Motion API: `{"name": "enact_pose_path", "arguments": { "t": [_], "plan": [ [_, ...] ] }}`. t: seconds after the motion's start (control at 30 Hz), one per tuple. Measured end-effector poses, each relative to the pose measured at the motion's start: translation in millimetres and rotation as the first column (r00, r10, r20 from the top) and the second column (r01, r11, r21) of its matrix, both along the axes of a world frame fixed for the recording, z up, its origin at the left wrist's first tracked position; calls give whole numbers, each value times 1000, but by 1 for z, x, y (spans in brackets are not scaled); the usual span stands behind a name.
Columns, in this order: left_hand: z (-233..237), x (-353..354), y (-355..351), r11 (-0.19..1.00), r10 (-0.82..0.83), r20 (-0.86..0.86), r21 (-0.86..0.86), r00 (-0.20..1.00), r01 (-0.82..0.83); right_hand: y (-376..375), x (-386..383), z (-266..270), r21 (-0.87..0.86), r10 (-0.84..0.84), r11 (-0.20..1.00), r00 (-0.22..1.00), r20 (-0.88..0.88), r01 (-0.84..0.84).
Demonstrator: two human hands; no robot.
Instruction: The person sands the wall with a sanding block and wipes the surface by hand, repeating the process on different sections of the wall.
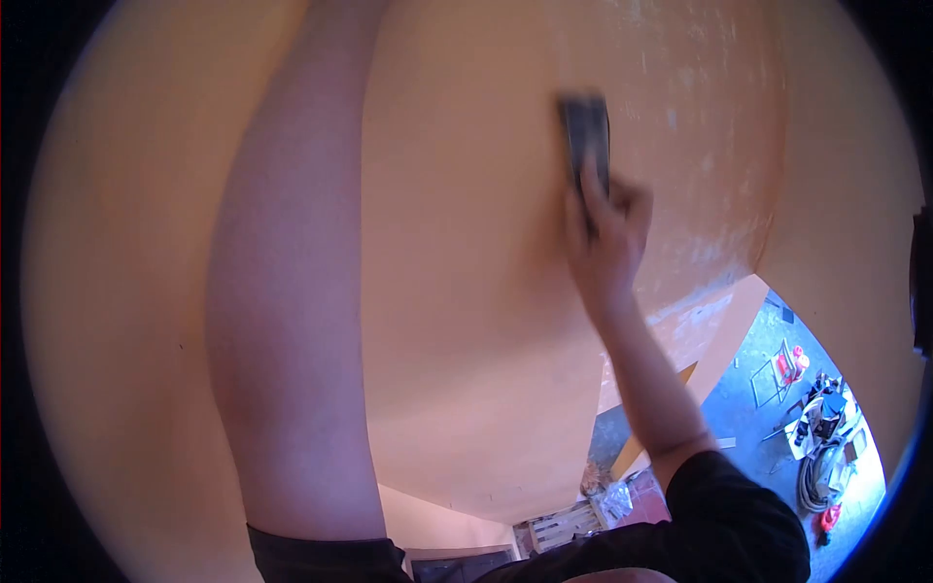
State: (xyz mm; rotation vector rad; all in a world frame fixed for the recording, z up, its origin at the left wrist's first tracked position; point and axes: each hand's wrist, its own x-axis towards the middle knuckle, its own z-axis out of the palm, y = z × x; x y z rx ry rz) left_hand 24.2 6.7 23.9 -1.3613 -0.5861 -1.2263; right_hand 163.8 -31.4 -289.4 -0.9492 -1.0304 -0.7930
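My right hand (606, 233) is wrapped round a dark rectangular sanding block (586, 136), with the thumb lying along it. Motion blurs the block a little. It is up against an orange-tan wall (466, 243), at the border between a smooth stretch and a patch with whitish scuffs (680, 117). My left forearm (292, 291) stretches upward across the left of the view, and the hand itself is out of the picture above the top edge.
Far below at the lower right lies a bluish floor (734, 389) with a folding frame and red items (789, 364). A heap of tools, bags and coiled hose (826, 457) lies beside it. Pale slatted pieces (559, 530) show at the bottom.
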Motion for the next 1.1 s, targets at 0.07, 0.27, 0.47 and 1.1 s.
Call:
{"name": "enact_pose_path", "arguments": {
  "t": [0.07, 0.27, 0.47, 1.1],
  "plan": [
    [1, 1, 0, 1000, 8, 34, 16, 999, -9, 7, 10, 72, 119, -78, 990, 995, 60, 70],
    [2, -1, 4, 995, 91, -11, -38, 996, -92, 7, 5, 33, 72, -56, 996, 998, -9, 56],
    [-3, 3, -5, 994, 56, 24, -97, 998, -53, 12, 15, 110, 170, -127, 978, 992, 18, 123],
    [-7, 4, 3, 998, -12, 7, -69, 1000, 12, 12, 22, 97, 116, -16, 993, 1000, 13, 14]
  ]
}}
